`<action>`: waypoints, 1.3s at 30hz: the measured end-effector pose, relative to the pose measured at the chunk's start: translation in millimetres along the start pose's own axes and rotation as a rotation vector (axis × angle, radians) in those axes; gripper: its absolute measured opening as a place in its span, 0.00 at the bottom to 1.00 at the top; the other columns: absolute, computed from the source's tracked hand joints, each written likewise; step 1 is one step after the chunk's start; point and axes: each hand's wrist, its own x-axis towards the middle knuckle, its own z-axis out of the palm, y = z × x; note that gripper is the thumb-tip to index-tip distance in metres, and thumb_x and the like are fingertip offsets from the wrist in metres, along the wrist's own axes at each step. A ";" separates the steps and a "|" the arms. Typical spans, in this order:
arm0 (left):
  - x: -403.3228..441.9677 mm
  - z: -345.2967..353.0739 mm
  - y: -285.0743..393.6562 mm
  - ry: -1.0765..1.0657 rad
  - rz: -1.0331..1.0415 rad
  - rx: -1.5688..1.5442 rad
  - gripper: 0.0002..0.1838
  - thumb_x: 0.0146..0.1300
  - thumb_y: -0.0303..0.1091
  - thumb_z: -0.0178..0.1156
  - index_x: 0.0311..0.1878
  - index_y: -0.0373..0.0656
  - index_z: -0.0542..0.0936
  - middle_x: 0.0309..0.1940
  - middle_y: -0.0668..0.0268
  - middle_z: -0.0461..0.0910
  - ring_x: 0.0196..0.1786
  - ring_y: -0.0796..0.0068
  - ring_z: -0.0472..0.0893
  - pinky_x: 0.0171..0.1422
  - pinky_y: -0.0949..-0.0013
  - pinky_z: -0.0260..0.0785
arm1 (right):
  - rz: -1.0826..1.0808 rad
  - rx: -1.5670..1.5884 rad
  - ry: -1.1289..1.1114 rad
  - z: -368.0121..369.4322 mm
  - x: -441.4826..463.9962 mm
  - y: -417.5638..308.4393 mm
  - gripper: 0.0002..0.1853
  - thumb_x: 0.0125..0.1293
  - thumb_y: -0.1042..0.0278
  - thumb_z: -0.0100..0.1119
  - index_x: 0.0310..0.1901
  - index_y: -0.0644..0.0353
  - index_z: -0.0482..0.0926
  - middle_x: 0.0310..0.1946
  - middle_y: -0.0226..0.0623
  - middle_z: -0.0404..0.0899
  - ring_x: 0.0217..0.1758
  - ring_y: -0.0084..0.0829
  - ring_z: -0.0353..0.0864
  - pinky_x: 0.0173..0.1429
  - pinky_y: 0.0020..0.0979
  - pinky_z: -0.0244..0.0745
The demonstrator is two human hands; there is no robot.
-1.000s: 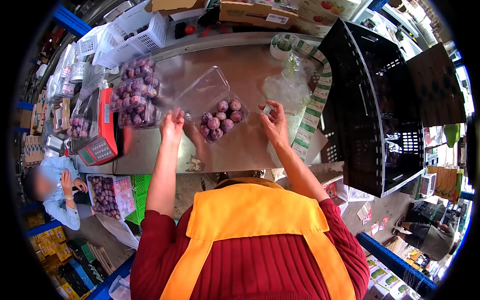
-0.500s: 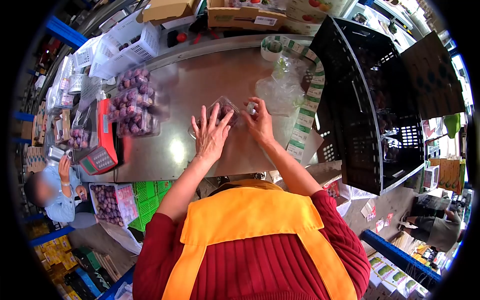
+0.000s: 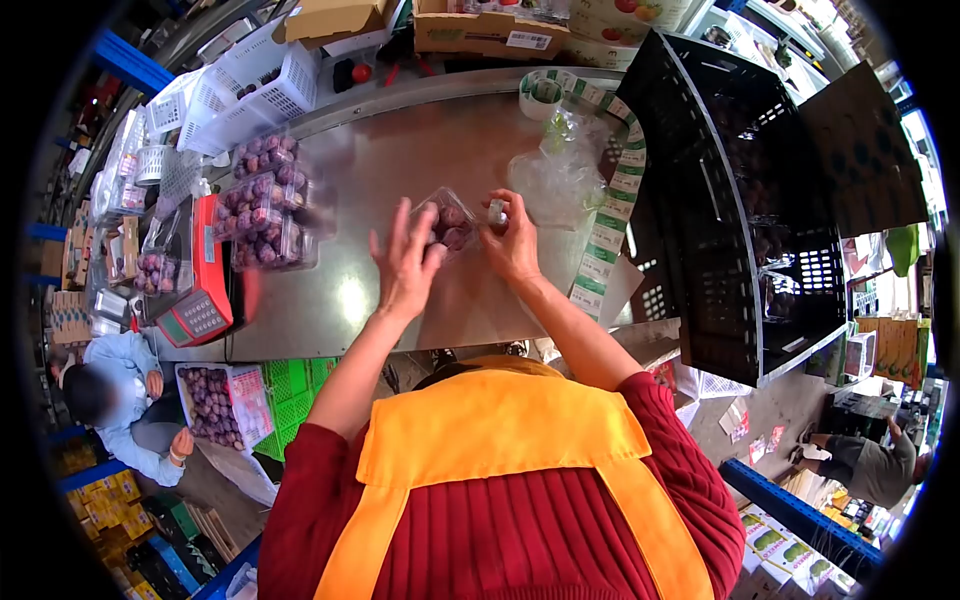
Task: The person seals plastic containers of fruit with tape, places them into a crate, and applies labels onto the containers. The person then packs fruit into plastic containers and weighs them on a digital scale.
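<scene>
A clear plastic box of plums [image 3: 452, 226] sits on the metal table in front of me. My left hand [image 3: 404, 262] is at the box's left side, fingers spread and slightly blurred, holding nothing. To the right of the box is my right hand [image 3: 514, 240], its fingers curled around a small, shiny, whitish piece [image 3: 497, 212] whose kind I cannot make out. Stacked clear boxes of plums [image 3: 268, 240] stand to the left. Beyond my right hand lie crumpled clear plastic [image 3: 552, 188] and a long strip of green-and-white labels [image 3: 606, 242] coming off a roll [image 3: 541, 96].
A red scale [image 3: 203, 300] stands at the table's left end. Behind it are white baskets [image 3: 290, 85]. A tall black crate [image 3: 725, 230] stands on the right. Cardboard boxes [image 3: 485, 35] line the back. Below left, a person in light blue [image 3: 125, 385] sits beside a crate of plums [image 3: 212, 408].
My left hand has lifted off the plum box and drawn slightly left, its fingers spreading. My right hand stays nearly in place with the whitish piece. The person at lower left has lowered an arm.
</scene>
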 end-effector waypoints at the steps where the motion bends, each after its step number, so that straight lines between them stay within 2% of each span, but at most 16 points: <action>1: -0.3 -14.8 -5.1 0.082 -0.100 0.054 0.36 0.66 0.38 0.62 0.76 0.53 0.62 0.74 0.54 0.60 0.75 0.51 0.60 0.77 0.37 0.46 | 0.037 -0.021 -0.001 -2.4 0.9 -3.4 0.23 0.62 0.80 0.58 0.59 0.56 0.68 0.51 0.36 0.82 0.34 0.22 0.80 0.40 0.26 0.77; 3: -15.9 -24.8 -33.3 0.261 -0.318 -0.203 0.33 0.71 0.40 0.58 0.76 0.48 0.60 0.74 0.51 0.60 0.73 0.50 0.63 0.77 0.48 0.52 | 0.034 0.005 0.009 -2.7 9.1 -0.1 0.24 0.62 0.78 0.59 0.59 0.56 0.68 0.51 0.35 0.82 0.34 0.21 0.80 0.40 0.26 0.77; 5: -41.6 -13.7 -64.0 0.166 -0.615 -0.468 0.31 0.75 0.44 0.54 0.76 0.47 0.58 0.73 0.49 0.60 0.71 0.50 0.65 0.74 0.53 0.58 | 0.031 0.032 -0.018 0.5 19.2 0.4 0.24 0.62 0.77 0.59 0.59 0.55 0.68 0.51 0.35 0.81 0.35 0.22 0.81 0.41 0.26 0.78; 6: -46.9 -19.0 -59.6 0.096 -0.655 -0.522 0.31 0.76 0.45 0.51 0.77 0.47 0.56 0.71 0.48 0.62 0.73 0.56 0.64 0.73 0.58 0.62 | 0.036 0.046 -0.041 2.0 21.5 -2.8 0.24 0.62 0.77 0.59 0.60 0.55 0.68 0.51 0.35 0.81 0.36 0.22 0.81 0.42 0.26 0.78; 9: -53.3 -23.4 -45.7 0.319 -0.954 -1.082 0.29 0.76 0.45 0.51 0.74 0.47 0.59 0.68 0.51 0.66 0.71 0.58 0.66 0.68 0.59 0.67 | 0.001 0.041 -0.097 1.4 21.7 -3.7 0.25 0.61 0.75 0.61 0.60 0.55 0.67 0.51 0.34 0.81 0.38 0.23 0.83 0.45 0.28 0.78; 10: -60.6 -13.4 -53.9 0.430 -1.025 -1.037 0.24 0.73 0.41 0.56 0.69 0.47 0.66 0.61 0.56 0.70 0.66 0.63 0.71 0.62 0.61 0.71 | -0.034 0.033 -0.104 4.3 20.0 2.4 0.26 0.60 0.75 0.62 0.60 0.55 0.67 0.51 0.34 0.81 0.37 0.23 0.82 0.45 0.28 0.78; 13: -66.0 -17.9 -41.8 0.048 -0.413 -0.263 0.22 0.67 0.36 0.63 0.62 0.46 0.72 0.57 0.57 0.70 0.59 0.57 0.71 0.64 0.54 0.65 | -0.073 0.044 -0.125 11.4 17.2 6.8 0.27 0.58 0.76 0.62 0.60 0.54 0.67 0.51 0.36 0.81 0.35 0.23 0.81 0.45 0.29 0.78; 14: -56.7 -22.0 -27.2 0.124 -0.286 -0.059 0.22 0.61 0.33 0.67 0.58 0.48 0.74 0.54 0.58 0.71 0.56 0.56 0.71 0.63 0.53 0.62 | -0.068 0.053 -0.131 13.0 12.1 6.6 0.28 0.58 0.77 0.62 0.61 0.54 0.67 0.51 0.36 0.82 0.34 0.24 0.80 0.44 0.29 0.77; 17: -43.9 -35.1 -13.7 -0.011 -0.197 0.216 0.24 0.59 0.34 0.68 0.58 0.49 0.74 0.53 0.58 0.71 0.56 0.56 0.71 0.61 0.54 0.60 | -0.072 -0.032 -0.026 17.6 1.1 15.5 0.30 0.52 0.81 0.59 0.59 0.54 0.68 0.48 0.39 0.82 0.34 0.31 0.84 0.43 0.33 0.79; 21: -45.8 -35.6 -23.1 -0.100 -0.111 0.148 0.21 0.57 0.31 0.69 0.54 0.48 0.74 0.50 0.63 0.76 0.55 0.61 0.72 0.57 0.57 0.59 | 0.036 -0.063 0.035 18.5 -28.4 5.1 0.31 0.50 0.82 0.60 0.59 0.53 0.68 0.47 0.39 0.80 0.31 0.30 0.81 0.41 0.32 0.79; 26: -55.2 -37.4 -24.6 -0.066 -0.216 -0.015 0.23 0.55 0.26 0.68 0.54 0.46 0.72 0.45 0.65 0.79 0.47 0.62 0.76 0.52 0.56 0.60 | -0.007 -0.017 0.184 34.0 -41.7 15.8 0.31 0.50 0.84 0.58 0.58 0.53 0.70 0.46 0.38 0.80 0.31 0.29 0.79 0.41 0.31 0.78; 29: -59.5 -30.0 -14.2 -0.125 -0.243 0.230 0.18 0.55 0.31 0.67 0.49 0.49 0.75 0.41 0.66 0.78 0.48 0.63 0.77 0.52 0.59 0.59 | -0.042 -0.055 0.204 37.1 -42.9 10.8 0.30 0.50 0.85 0.57 0.57 0.52 0.71 0.46 0.37 0.80 0.32 0.31 0.80 0.42 0.31 0.78; 30: -58.0 -31.5 -9.9 -0.206 -0.266 0.338 0.15 0.55 0.34 0.66 0.46 0.51 0.77 0.43 0.65 0.76 0.53 0.63 0.75 0.56 0.57 0.59 | -0.047 -0.079 0.201 37.2 -44.5 9.4 0.29 0.50 0.85 0.57 0.56 0.52 0.71 0.46 0.37 0.80 0.32 0.31 0.79 0.42 0.31 0.78; 33: -58.1 -45.0 1.6 -0.068 -0.111 0.426 0.14 0.54 0.35 0.67 0.44 0.51 0.77 0.49 0.64 0.74 0.58 0.62 0.71 0.60 0.53 0.58 | -0.053 -0.109 0.218 39.8 -44.1 11.2 0.30 0.50 0.83 0.57 0.58 0.53 0.69 0.47 0.38 0.81 0.34 0.28 0.81 0.41 0.29 0.78; 36: -59.9 -44.4 -5.5 -0.069 -0.262 0.395 0.15 0.53 0.34 0.67 0.45 0.52 0.77 0.54 0.63 0.71 0.61 0.60 0.68 0.65 0.51 0.55 | 0.001 -0.129 0.172 40.2 -54.0 3.0 0.28 0.51 0.83 0.56 0.56 0.52 0.71 0.43 0.35 0.81 0.31 0.33 0.78 0.40 0.32 0.77; 39: -62.4 -43.2 -14.9 -0.039 -0.301 0.210 0.18 0.54 0.32 0.67 0.50 0.53 0.77 0.56 0.63 0.71 0.63 0.58 0.68 0.67 0.50 0.54 | 0.076 -0.112 0.095 36.6 -58.4 0.3 0.29 0.51 0.80 0.58 0.58 0.52 0.69 0.47 0.35 0.79 0.34 0.33 0.79 0.43 0.33 0.77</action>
